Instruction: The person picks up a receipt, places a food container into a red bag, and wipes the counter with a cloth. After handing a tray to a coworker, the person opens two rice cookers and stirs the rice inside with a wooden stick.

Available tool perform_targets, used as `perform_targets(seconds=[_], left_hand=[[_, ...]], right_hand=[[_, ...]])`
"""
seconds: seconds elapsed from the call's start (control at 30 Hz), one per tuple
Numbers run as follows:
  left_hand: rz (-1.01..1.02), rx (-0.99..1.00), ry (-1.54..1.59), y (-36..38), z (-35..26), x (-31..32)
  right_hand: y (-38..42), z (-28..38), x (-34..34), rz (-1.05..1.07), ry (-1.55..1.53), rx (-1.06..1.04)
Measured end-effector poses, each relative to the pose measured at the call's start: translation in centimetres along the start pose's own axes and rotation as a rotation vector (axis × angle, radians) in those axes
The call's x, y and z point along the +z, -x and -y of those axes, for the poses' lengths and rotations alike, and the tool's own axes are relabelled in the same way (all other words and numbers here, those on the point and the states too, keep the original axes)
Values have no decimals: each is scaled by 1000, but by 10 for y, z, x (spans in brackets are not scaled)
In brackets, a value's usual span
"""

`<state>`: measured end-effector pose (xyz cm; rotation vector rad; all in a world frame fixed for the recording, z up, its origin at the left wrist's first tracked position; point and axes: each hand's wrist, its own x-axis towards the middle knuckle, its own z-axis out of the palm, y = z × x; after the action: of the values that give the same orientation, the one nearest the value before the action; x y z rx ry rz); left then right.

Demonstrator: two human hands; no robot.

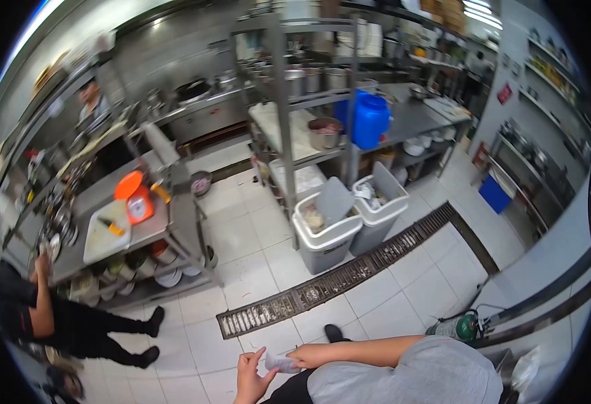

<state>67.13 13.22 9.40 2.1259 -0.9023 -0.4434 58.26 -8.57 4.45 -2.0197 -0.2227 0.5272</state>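
Note:
A small pale, paper-like piece [280, 363] sits between my two hands at the bottom of the view. My right hand [306, 355] is closed on its right end. Just left of it is my left hand [250, 378], thumb and index finger spread apart on either side of the piece's left end. The piece looks light grey-white and curled; its exact kind is too blurred to name. My grey shirt and one dark shoe [334, 333] show beside the hands.
A metal floor drain [336, 273] crosses the white tiles ahead. Two grey bins [326, 252] stand under a steel rack. At left, a person in black [22, 303] stands by a steel table with an orange scale [137, 205]. A green gas cylinder [467, 326] is right.

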Motion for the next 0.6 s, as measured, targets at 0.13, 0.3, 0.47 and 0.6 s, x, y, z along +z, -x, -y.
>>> perform_targets(seconds=[0.13,0.3,0.47,0.6], left_hand=[[39,450,-360,-59,-86,52],[157,384,-44,-172,-123,180],[254,509,69,-270,-273,277],[452,565,189,-326,-343,334]], right_hand=[[64,-41,-44,-198,156,-150],[195,-105,-162,-481,152,-42],[331,-153,-235,-972,-164,187],[416,-166,-267,-1211,-403,216]])
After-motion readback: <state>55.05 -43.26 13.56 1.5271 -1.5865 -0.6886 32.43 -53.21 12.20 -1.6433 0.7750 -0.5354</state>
